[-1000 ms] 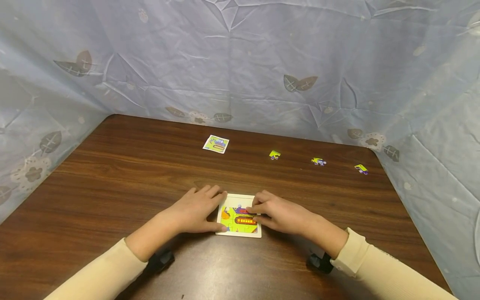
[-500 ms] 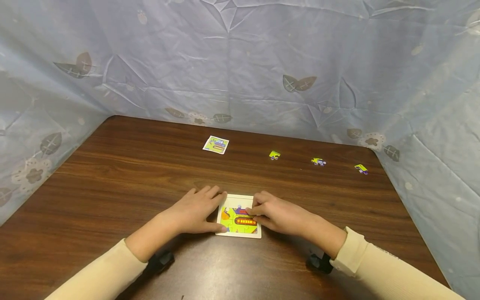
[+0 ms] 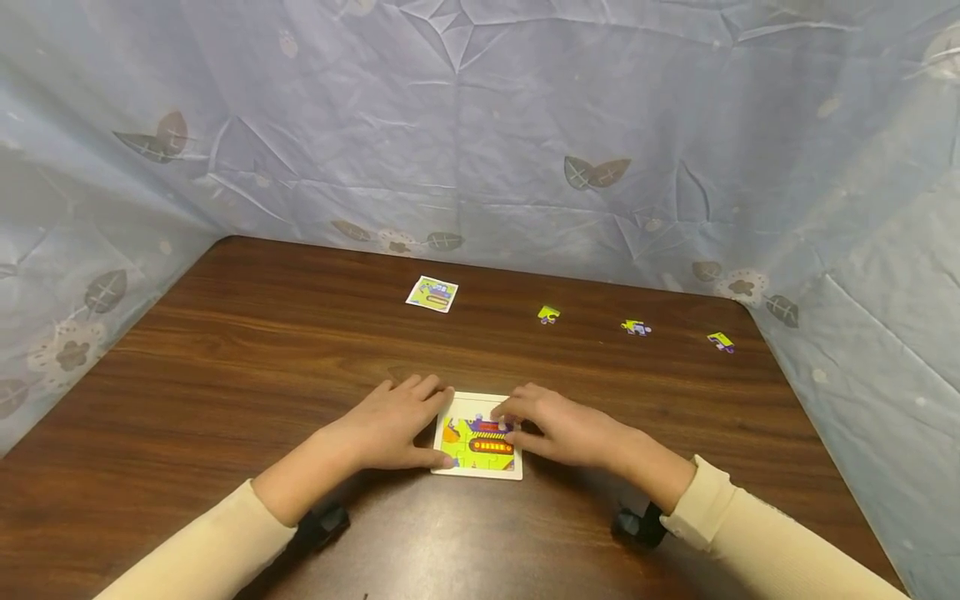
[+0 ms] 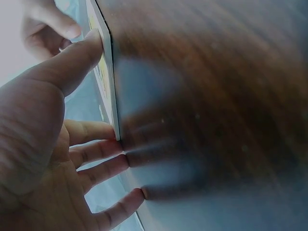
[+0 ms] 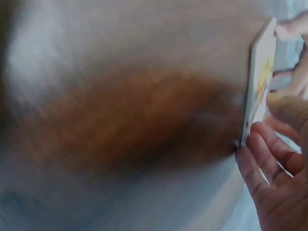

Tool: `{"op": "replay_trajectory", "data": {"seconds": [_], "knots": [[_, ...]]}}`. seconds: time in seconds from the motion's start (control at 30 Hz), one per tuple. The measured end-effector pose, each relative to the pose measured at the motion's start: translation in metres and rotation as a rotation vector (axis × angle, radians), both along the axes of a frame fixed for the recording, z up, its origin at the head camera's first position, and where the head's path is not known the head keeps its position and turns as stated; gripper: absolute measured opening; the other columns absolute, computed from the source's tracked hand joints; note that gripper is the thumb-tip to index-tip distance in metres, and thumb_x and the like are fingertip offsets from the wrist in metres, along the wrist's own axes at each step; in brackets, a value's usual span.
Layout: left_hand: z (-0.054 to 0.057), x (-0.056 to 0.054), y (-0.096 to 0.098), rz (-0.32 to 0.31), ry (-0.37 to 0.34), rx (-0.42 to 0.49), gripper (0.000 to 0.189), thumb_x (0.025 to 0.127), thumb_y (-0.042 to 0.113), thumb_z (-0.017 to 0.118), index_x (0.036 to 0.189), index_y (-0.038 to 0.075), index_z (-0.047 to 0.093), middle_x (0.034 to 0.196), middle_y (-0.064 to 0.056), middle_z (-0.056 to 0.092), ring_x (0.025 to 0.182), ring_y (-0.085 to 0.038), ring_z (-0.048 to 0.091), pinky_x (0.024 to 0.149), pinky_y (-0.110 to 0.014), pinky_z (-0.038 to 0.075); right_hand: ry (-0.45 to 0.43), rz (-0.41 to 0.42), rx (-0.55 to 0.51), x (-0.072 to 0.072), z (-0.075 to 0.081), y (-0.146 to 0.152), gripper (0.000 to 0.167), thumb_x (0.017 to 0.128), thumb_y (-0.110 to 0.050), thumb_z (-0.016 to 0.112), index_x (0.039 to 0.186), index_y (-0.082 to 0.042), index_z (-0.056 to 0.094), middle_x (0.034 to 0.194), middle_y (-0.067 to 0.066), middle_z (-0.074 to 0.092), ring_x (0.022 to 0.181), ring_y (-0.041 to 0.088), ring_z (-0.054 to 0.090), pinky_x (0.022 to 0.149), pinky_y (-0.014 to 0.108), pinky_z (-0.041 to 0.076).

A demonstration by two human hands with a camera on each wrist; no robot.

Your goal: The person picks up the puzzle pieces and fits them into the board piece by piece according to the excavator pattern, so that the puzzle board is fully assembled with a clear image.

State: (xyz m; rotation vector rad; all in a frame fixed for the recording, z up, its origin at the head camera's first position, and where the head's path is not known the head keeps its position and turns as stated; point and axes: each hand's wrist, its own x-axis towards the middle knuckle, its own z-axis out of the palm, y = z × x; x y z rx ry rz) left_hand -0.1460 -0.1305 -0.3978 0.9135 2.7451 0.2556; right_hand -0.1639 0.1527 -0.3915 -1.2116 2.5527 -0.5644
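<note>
A small jigsaw puzzle in a white tray (image 3: 480,400) lies flat near the middle of the table; its lower part shows an orange-tracked digger on lime green, its upper strip bare white. At its left side my left hand (image 3: 390,429) rests with spread fingers, the thumb (image 4: 94,45) on the near left corner and the index finger at the far left corner. Over the right edge is my right hand (image 3: 566,429), thumb and index finger parted above the purple and red pieces. In the right wrist view its other fingers (image 5: 269,149) touch the tray's side.
Beyond the tray lies a picture card (image 3: 432,294) with the same digger. Three loose jigsaw pieces, a green one (image 3: 548,314), a green and lilac one (image 3: 636,328) and a yellow-green one (image 3: 721,342), lie toward the back right. A grey patterned curtain (image 3: 510,217) hangs behind the table.
My right thumb and index finger have parted over the puzzle's right side, uncovering more of the purple and red pieces. The left hand has stayed in place.
</note>
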Motion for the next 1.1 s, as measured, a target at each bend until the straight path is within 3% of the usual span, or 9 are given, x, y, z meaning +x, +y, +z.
{"op": "replay_trajectory", "data": {"seconds": [0.1, 0.27, 0.4, 0.53, 0.83, 1.1], "knots": [[0.0, 0.001, 0.0, -0.004, 0.01, 0.002, 0.093, 0.09, 0.065, 0.072, 0.157, 0.006, 0.046, 0.152, -0.012, 0.052, 0.142, -0.035, 0.05, 0.112, -0.067, 0.044, -0.01, -0.035, -0.053, -0.012, 0.004, 0.007, 0.031, 0.103, -0.021, 0.067, 0.131, -0.007, 0.07, 0.111, 0.002, 0.068, 0.095, 0.012, 0.062, 0.084, 0.029, 0.057], [-0.001, 0.002, -0.002, -0.007, 0.027, 0.005, 0.092, 0.09, 0.064, 0.073, 0.156, 0.006, 0.047, 0.148, -0.011, 0.053, 0.14, -0.033, 0.052, 0.111, -0.066, 0.045, 0.108, -0.162, -0.108, -0.047, 0.009, 0.026, 0.025, 0.1, -0.017, 0.071, 0.121, -0.002, 0.072, 0.112, 0.01, 0.073, 0.099, 0.022, 0.07, 0.088, 0.042, 0.061], [-0.001, 0.002, -0.002, -0.007, 0.027, 0.007, 0.092, 0.09, 0.064, 0.073, 0.156, 0.006, 0.048, 0.148, -0.011, 0.053, 0.139, -0.033, 0.052, 0.111, -0.065, 0.045, 0.148, -0.302, -0.111, -0.078, 0.012, 0.043, 0.026, 0.099, -0.015, 0.072, 0.117, 0.003, 0.07, 0.112, 0.017, 0.072, 0.101, 0.031, 0.071, 0.09, 0.05, 0.059], [-0.002, 0.002, -0.002, -0.012, 0.035, 0.013, 0.092, 0.089, 0.064, 0.073, 0.156, 0.006, 0.048, 0.148, -0.01, 0.054, 0.137, -0.032, 0.053, 0.11, -0.065, 0.046, 0.132, -0.402, -0.087, -0.101, 0.014, 0.054, 0.029, 0.099, -0.016, 0.072, 0.118, 0.005, 0.069, 0.111, 0.021, 0.071, 0.103, 0.035, 0.069, 0.092, 0.053, 0.056], [-0.002, 0.002, -0.002, -0.005, 0.037, 0.019, 0.092, 0.089, 0.064, 0.074, 0.156, 0.006, 0.048, 0.149, -0.01, 0.053, 0.138, -0.031, 0.052, 0.111, -0.064, 0.045, 0.023, -0.511, 0.014, -0.125, 0.014, 0.061, 0.038, 0.102, -0.021, 0.068, 0.129, 0.005, 0.065, 0.125, 0.025, 0.069, 0.116, 0.04, 0.066, 0.101, 0.055, 0.054], [-0.003, 0.003, -0.003, -0.002, 0.038, 0.024, 0.093, 0.089, 0.065, 0.073, 0.156, 0.007, 0.047, 0.149, -0.01, 0.054, 0.139, -0.032, 0.052, 0.111, -0.065, 0.045, 0.028, -0.532, 0.033, -0.136, 0.007, 0.051, 0.041, 0.101, -0.019, 0.069, 0.128, 0.011, 0.063, 0.13, 0.031, 0.065, 0.121, 0.046, 0.063, 0.108, 0.057, 0.051]]}}
